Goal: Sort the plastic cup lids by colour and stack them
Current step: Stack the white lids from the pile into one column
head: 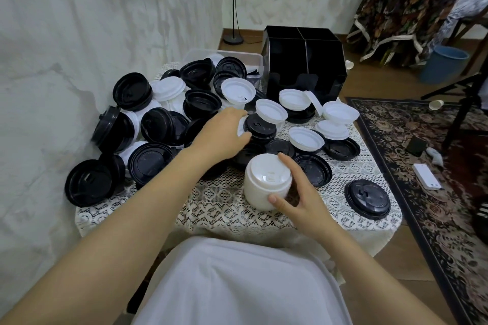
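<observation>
A heap of several black lids [155,124] and white lids [167,88] covers a small table with a lace cloth [219,208]. My right hand [303,200] grips a stack of white lids [266,182] near the table's front, thumb on its lower side and index finger along the top rim. My left hand [224,132] reaches into the pile and pinches a white lid [240,126] that lies partly under a black lid [260,126]. A single black lid [367,198] lies alone at the front right.
A black divided organiser box [303,60] stands at the table's back right, beside a clear plastic tub [253,60]. A wall is close on the left. On the right lie a patterned rug [435,192], a blue bucket [443,63] and a white remote [426,176].
</observation>
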A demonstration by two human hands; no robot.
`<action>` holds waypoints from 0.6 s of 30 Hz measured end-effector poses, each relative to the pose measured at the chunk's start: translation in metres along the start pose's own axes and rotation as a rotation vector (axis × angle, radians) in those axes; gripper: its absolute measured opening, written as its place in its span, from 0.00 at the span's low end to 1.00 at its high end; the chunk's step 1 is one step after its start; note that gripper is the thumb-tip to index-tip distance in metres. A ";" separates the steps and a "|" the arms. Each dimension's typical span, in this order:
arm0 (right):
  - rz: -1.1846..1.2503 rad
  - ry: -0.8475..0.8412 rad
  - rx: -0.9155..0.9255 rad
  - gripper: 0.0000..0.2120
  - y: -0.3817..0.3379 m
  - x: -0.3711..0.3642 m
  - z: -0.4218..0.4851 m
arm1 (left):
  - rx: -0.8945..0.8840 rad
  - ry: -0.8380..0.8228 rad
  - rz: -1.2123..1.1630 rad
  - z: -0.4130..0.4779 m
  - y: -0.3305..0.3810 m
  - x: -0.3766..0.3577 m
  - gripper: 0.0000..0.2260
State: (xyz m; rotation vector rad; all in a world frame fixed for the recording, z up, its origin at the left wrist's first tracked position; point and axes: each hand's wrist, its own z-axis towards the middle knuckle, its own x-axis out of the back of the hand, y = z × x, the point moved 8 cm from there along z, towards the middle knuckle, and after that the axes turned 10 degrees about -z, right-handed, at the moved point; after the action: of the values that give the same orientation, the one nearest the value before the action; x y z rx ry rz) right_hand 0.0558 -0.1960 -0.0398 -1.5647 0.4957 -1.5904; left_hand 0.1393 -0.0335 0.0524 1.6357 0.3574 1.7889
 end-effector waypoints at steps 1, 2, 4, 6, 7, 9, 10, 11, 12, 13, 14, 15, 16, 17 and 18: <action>0.001 0.002 0.001 0.35 -0.001 0.000 0.000 | 0.005 -0.038 0.057 0.009 -0.005 -0.006 0.19; 0.003 0.005 0.002 0.35 -0.001 0.000 0.000 | 0.020 -0.076 0.122 0.017 -0.011 -0.013 0.20; 0.003 0.007 0.004 0.35 -0.002 0.000 0.000 | 0.082 -0.120 0.251 0.027 -0.023 -0.022 0.23; -0.001 0.003 0.002 0.35 -0.002 0.000 0.000 | 0.137 -0.134 0.380 0.034 -0.034 -0.026 0.26; -0.002 0.002 0.000 0.36 -0.001 0.000 0.000 | 0.155 -0.144 0.423 0.037 -0.039 -0.028 0.27; -0.001 0.003 -0.005 0.36 0.000 0.001 0.000 | 0.183 -0.156 0.433 0.041 -0.047 -0.032 0.30; 0.000 0.003 -0.006 0.36 0.000 0.001 0.000 | 0.200 -0.156 0.406 0.043 -0.051 -0.034 0.31; 0.001 0.001 -0.006 0.36 0.000 0.001 0.000 | 0.214 -0.154 0.372 0.043 -0.053 -0.035 0.32; 0.001 0.000 -0.006 0.35 0.000 0.001 0.000 | 0.224 -0.151 0.341 0.044 -0.055 -0.035 0.33; 0.000 0.001 -0.005 0.35 -0.001 0.001 0.000 | 0.229 -0.145 0.318 0.044 -0.056 -0.035 0.34; -0.002 0.003 -0.002 0.35 -0.001 0.001 0.000 | 0.233 -0.135 0.306 0.045 -0.056 -0.035 0.34; -0.005 0.008 0.003 0.35 -0.002 0.002 0.000 | 0.239 -0.125 0.299 0.045 -0.056 -0.034 0.34; -0.007 0.010 0.005 0.35 -0.002 0.002 0.000 | 0.244 -0.114 0.291 0.045 -0.057 -0.033 0.34; -0.008 0.011 0.005 0.35 -0.002 0.002 0.000 | 0.248 -0.104 0.280 0.045 -0.057 -0.033 0.34; -0.006 0.011 0.004 0.35 -0.002 0.002 0.000 | 0.250 -0.094 0.266 0.045 -0.058 -0.032 0.34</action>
State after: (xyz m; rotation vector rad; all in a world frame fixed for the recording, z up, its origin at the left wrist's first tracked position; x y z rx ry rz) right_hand 0.0558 -0.1963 -0.0369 -1.5564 0.4935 -1.6050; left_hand 0.1982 -0.0224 0.0000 2.0157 0.3443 1.9121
